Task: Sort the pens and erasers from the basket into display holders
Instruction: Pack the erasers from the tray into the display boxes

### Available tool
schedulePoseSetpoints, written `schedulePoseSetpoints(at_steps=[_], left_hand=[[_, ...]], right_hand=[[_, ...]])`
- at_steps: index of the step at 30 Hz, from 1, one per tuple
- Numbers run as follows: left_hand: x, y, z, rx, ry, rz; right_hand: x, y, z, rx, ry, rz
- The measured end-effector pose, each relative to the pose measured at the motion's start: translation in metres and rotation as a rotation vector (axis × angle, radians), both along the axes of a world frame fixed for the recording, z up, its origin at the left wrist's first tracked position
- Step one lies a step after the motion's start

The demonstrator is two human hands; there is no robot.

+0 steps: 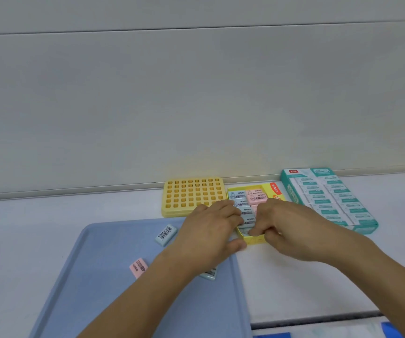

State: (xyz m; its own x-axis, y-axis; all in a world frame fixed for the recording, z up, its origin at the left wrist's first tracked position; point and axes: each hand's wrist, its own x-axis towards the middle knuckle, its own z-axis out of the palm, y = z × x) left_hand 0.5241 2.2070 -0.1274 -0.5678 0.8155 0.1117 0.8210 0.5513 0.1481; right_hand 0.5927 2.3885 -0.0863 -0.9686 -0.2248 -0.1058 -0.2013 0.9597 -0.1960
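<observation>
Two hands (211, 225) (286, 225) are working at the yellow box (257, 239); right fingers (257, 231) pinching an eraser (244, 231) into its row, left steadying. Crooked seating risks jamming neighbours.

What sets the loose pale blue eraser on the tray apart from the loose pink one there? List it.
Colour: the pale blue rectangular eraser is blue; the pink rectangular eraser is pink.
Place: the blue one lies farther back on the flat blue plastic tray; the pink one lies nearer the person.
Face: the blue one shows a barcode; the pink one shows blurred print.
Both lie flat, untouched.
</observation>
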Motion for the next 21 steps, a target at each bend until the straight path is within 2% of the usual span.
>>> schedulePoseSetpoints(at_steps=[3,5,7,9,16,18,21], left_hand=[[-0.001,0.0,0.0,-0.003,-0.027,-0.014],[-0.002,-0.001,0.0,0.014,-0.054,-0.025],[-0.001,-0.004,0.001,0.076,-0.083,-0.054],[0.001,-0.005,0.002,0.128,-0.103,-0.101],[-0.002,-0.001,0.006,-0.001,0.066,-0.179],[-0.002,0.002,0.009,-0.019,0.069,-0.186],[0.001,0.005,0.007,0.003,-0.024,-0.186]], right_hand=[[0.003,0.004,-0.001,-0.043,-0.049,-0.008],[0.002,0.008,-0.002,-0.16,-0.078,-0.045],[-0.001,0.018,-0.003,-0.293,0.061,-0.172],[-0.004,0.028,-0.002,-0.34,0.222,-0.296],[-0.01,0.029,-0.009,-0.183,0.253,-0.316],[-0.014,0.029,-0.007,-0.141,0.252,-0.315],[-0.017,0.033,-0.005,-0.072,0.119,-0.183]])
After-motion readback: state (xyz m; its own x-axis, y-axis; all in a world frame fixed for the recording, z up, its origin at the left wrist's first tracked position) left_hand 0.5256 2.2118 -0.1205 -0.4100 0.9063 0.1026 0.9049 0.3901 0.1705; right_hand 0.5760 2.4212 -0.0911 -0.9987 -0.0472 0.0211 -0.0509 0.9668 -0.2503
